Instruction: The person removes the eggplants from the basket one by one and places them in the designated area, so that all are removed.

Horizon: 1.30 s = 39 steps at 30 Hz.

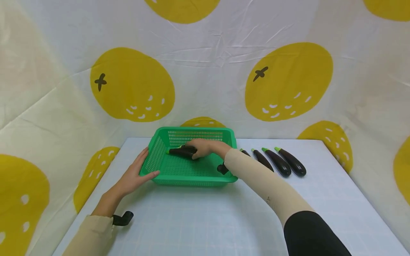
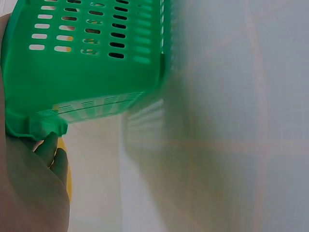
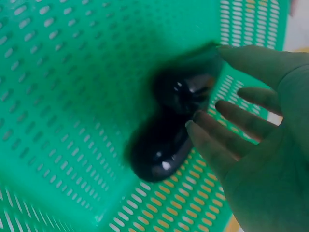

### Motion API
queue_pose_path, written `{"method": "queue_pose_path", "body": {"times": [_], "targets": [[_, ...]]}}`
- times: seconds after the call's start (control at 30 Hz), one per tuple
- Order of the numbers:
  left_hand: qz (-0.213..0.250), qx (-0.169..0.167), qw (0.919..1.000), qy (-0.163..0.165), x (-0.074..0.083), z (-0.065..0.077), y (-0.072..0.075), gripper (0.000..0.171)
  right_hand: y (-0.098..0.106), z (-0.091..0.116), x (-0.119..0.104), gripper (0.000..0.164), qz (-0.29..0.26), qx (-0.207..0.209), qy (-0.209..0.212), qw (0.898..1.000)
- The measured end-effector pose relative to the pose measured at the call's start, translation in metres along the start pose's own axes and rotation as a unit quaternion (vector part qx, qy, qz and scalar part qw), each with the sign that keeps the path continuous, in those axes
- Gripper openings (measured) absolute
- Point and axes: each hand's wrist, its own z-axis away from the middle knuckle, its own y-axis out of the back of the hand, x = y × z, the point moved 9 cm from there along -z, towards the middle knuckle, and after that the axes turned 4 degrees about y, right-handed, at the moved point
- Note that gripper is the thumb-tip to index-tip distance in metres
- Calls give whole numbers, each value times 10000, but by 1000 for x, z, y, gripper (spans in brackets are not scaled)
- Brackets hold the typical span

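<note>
A green plastic basket (image 1: 192,180) with slotted walls stands on the table. My left hand (image 1: 132,177) holds its near left corner, thumb over the front rim and fingers along the left side; the left wrist view shows fingertips (image 2: 47,147) against the rim. Inside the basket lie two dark eggplants (image 1: 180,152), side by side. Over their rounded ends reaches my right hand (image 1: 205,147). In the right wrist view its fingers (image 3: 212,145) are extended and spread beside the eggplants (image 3: 161,150), with the thumb near the far one. Whether the fingertips touch them I cannot tell.
Several more eggplants (image 1: 278,163) lie in a row on the table right of the basket, green stems pointing away; my right forearm partly covers some. A white cloth (image 1: 205,220) with faint lines covers the table. Behind hangs a pale sheet (image 1: 205,81) with yellow fruit prints.
</note>
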Motion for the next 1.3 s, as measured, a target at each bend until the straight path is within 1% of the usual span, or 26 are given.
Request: {"method": "queue_pose_path", "body": {"times": [0.17,0.3,0.43,0.67,0.8,1.0,1.17,1.3], "targets": [[-9,-30,10000,16,0,0,-1,103,-13,-8,2,62,185,-114,-169,9996],[-2,-33,10000,26,-1,-1,-2,102,-18,-11,2,60,311,-160,-341,9988],[2,-9,10000,46,-1,-1,-3,102,-21,-11,3,59,407,-151,-479,9979],[-28,13,10000,65,-1,0,-2,102,-22,-12,7,60,333,-113,-645,9973],[-37,4,10000,62,-1,0,-2,103,-21,-12,7,59,230,-72,-628,9977],[-19,-27,10000,49,-1,-2,-3,102,-20,-6,9,60,-22,-184,-597,9980],[-38,-15,10000,40,0,-3,-2,103,-13,1,2,60,-226,-239,-386,9987],[-26,-15,10000,32,0,-1,-2,103,-4,8,-5,60,-239,-200,-251,9992]]}}
